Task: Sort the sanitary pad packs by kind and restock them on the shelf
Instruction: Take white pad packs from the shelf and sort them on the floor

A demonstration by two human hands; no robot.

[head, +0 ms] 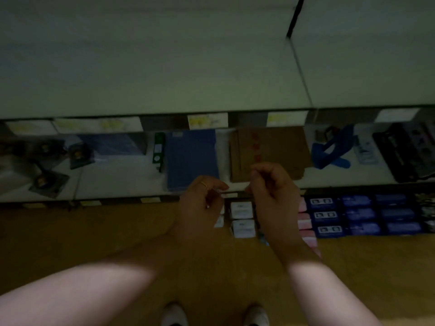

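Observation:
The view is dark and blurred. My left hand (pixel 202 201) and my right hand (pixel 270 189) hover close together over the front edge of the middle shelf (pixel 117 184), fingers curled, fingertips almost meeting. I see nothing held in either. Below them, on the lowest shelf, lie rows of pad packs: white packs (pixel 242 209) under my hands, pink packs (pixel 303 222) partly hidden by my right wrist, dark blue packs with white labels (pixel 326 215), and plain blue packs (pixel 360 215) further right.
The middle shelf carries a blue flat pack (pixel 191 158), a brown cardboard piece (pixel 270 149), a blue strap-like item (pixel 329 151), black boxes (pixel 404 151) and small dark packets (pixel 49 182). A wide pale shelf top (pixel 153 67) lies above. My shoes (pixel 174 314) stand on the brown floor.

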